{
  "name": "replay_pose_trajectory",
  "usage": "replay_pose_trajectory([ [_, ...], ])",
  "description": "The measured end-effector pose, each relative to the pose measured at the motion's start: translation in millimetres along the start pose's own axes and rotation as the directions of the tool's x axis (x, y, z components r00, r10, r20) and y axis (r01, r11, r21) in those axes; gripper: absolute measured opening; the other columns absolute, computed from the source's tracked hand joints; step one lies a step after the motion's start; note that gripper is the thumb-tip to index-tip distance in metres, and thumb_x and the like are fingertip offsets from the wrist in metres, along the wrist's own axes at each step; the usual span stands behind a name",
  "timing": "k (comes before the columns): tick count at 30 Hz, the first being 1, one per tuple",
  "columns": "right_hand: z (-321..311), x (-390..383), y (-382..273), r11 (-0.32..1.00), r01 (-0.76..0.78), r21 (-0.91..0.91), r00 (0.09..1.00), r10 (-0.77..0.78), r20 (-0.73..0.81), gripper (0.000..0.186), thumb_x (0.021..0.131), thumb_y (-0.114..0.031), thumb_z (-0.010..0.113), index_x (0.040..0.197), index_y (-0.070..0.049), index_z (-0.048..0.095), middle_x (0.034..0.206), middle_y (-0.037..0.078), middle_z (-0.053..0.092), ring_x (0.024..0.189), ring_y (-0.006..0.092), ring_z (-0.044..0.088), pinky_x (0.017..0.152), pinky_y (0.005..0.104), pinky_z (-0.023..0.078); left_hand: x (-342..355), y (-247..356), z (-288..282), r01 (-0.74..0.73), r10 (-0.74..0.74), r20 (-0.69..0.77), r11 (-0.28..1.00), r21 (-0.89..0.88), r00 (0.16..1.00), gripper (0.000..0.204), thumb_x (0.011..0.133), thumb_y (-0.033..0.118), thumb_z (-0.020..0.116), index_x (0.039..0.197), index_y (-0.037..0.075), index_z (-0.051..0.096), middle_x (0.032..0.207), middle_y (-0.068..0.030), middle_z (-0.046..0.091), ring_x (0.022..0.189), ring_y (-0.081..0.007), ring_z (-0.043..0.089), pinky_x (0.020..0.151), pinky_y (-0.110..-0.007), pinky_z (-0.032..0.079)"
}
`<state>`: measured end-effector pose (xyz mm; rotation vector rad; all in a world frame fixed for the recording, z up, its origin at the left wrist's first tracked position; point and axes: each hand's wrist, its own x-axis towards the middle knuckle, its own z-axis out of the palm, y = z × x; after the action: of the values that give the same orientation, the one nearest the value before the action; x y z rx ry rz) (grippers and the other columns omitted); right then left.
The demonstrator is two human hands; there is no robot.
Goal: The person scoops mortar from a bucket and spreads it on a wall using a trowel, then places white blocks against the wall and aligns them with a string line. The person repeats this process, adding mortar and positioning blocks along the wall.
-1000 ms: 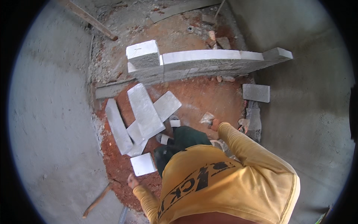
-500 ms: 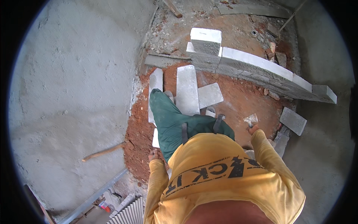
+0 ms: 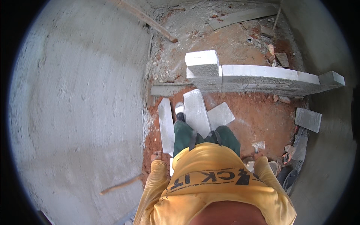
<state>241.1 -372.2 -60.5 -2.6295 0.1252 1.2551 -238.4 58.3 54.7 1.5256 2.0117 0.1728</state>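
Observation:
My right hand (image 3: 258,154) grips a trowel (image 3: 258,145) by its handle, its mortar-smeared blade pointing ahead over the red soil. At my left side hangs my left hand (image 3: 156,155), its fingers curled and nothing visible in them. It is nearest to a narrow pale block (image 3: 166,122) lying on the ground. My left foot (image 3: 180,109) stands between that block and a long light grey block (image 3: 197,112). A smaller block (image 3: 221,114) lies against the long one's right side. Ahead stands a low block wall (image 3: 258,77) with one block (image 3: 202,60) raised at its left end.
Plastered walls rise at left (image 3: 82,112) and right (image 3: 326,150). A loose block (image 3: 308,119) leans by the right wall. Wooden sticks lie at lower left (image 3: 122,184) and upper left (image 3: 150,22). Rubble and a board (image 3: 243,17) lie beyond the low wall.
My left leg has swung forward and inward, and its foot now shows between the blocks. The low wall and blocks sit lower in view. The trowel stays in my right hand.

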Motion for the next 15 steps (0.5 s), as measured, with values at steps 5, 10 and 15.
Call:
replay_pose_trajectory([
  [5,35.0,-27.6,20.1,0.982,-0.119,0.149,0.992,0.122,-0.011,0.045,0.072,-0.026,0.073,0.103,0.004,0.062,0.089,0.018,0.066,0.082,0.028,0.063,0.073,0.0392,0.049,96.2,203.7,9.3,-0.636,0.635,0.018,0.771,0.038,0.772,0.02,0.085,0.02,0.061,0.093,0.003,0.068,0.09,-0.0162,0.067,0.082,-0.0296,0.064,0.075,-0.037,0.049],
  [10,97.4,-75.7,15.4,0.932,-0.361,0.038,0.92,0.362,-0.148,0.049,0.065,-0.033,0.078,0.092,0.006,0.064,0.082,0.018,0.066,0.071,0.0249,0.062,0.066,0.0393,0.049,112.9,432.9,55.5,-0.995,0.993,-0.079,0.09,-0.036,0.093,0.014,0.083,0.014,0.064,0.093,0.007,0.068,0.086,-0.0103,0.063,0.081,-0.029,0.06,0.071,-0.039,0.046],
  [15,171.9,-156.4,-22.9,0.902,-0.168,0.398,0.944,0.264,-0.198,0.032,0.066,-0.029,0.073,0.077,0.0,0.064,0.074,0.018,0.065,0.066,0.019,0.064,0.06,0.0366,0.049,103.6,547.0,82.0,-0.996,0.989,0.125,-0.082,-0.022,-0.085,0.017,0.082,0.02,0.064,0.094,0.01,0.069,0.086,-0.0066,0.06,0.086,-0.0245,0.058,0.075,-0.038,0.041],
])
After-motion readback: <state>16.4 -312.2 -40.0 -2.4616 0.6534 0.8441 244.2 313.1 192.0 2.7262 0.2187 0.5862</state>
